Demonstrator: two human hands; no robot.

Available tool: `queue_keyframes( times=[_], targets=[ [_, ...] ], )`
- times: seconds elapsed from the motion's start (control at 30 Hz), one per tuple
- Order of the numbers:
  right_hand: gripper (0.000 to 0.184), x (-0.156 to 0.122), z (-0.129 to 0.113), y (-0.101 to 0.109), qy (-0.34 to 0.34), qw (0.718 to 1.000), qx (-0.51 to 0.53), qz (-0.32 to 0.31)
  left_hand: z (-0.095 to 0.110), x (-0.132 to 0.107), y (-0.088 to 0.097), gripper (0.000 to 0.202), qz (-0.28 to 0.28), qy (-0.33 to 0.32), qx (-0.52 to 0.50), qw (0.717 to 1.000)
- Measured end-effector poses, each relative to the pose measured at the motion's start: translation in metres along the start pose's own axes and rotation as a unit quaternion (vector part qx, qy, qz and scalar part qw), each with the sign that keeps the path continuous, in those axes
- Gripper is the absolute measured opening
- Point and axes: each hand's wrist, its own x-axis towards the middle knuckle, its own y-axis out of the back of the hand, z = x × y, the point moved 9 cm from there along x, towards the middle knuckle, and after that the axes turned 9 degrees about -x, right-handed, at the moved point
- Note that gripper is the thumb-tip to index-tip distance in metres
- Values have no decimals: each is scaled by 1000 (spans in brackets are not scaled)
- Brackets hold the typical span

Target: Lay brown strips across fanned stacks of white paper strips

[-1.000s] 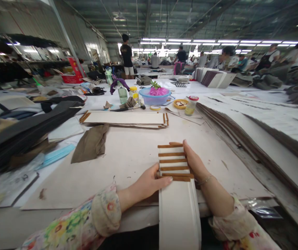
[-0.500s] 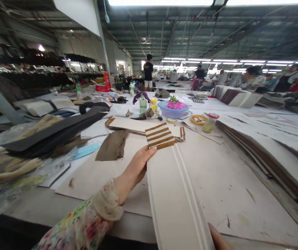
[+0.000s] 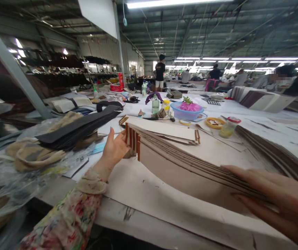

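A stack of long, pale strips [image 3: 180, 170] with brown bands at its left end stands on edge over the table, sagging in the middle. My left hand [image 3: 115, 149] is at that banded end, thumb raised and apart, fingers stretched against the stack and partly hidden by it. Around the right end, my right hand [image 3: 276, 194] has fingers on both sides of the strips. Just behind lies another pile of similar strips [image 3: 162, 128], flat, with brown bands at both ends.
Dark grey pieces [image 3: 81, 128], plastic wrapping [image 3: 60, 163] and a blue mask [image 3: 98, 148] lie at the left. A blue basin [image 3: 188, 113], a lidded jar [image 3: 229, 127] and a yellow dish [image 3: 215, 122] stand behind. Brown-edged sheets [image 3: 268, 149] are stacked at right. People stand farther back.
The stack has turned from lying lengthwise away from me to standing on edge crosswise. My left hand moved left and its thumb came off; my right hand came further into view.
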Motion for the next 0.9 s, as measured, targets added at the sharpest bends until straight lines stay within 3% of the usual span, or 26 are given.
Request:
queue_keyframes(
  times=[0.07,0.1,0.17,0.23,0.33,0.4,0.53,0.67,0.77,0.9],
  targets=[
    [44,8,-24,-39,67,996,6,-64,-10,3,38,53,48,50,96,993],
    [43,9,-27,-56,65,995,5,-77,-19,3,51,54,51,82,139,986],
    [45,7,-28,-82,50,995,-15,-81,-30,4,65,58,49,97,189,976],
    [50,2,-24,-94,38,996,-35,-75,-32,6,67,63,56,68,204,975],
    [56,0,-21,-92,32,996,-58,-62,-29,4,59,63,87,17,205,975],
    [58,2,-23,-84,30,996,-73,-44,-36,-2,45,62,76,11,199,977],
    [56,6,-27,-75,11,996,-86,-29,-69,-25,13,57,-3,57,205,977],
    [41,7,-23,-80,-37,994,-86,-62,-81,-42,-7,60,-113,75,294,946],
    [37,9,-23,-79,-53,993,-86,-60,-81,-44,-10,63,-161,93,345,920],
    [43,7,-15,-75,-43,994,-67,-69,-88,-43,-2,45,-122,132,423,888]
  ],
)
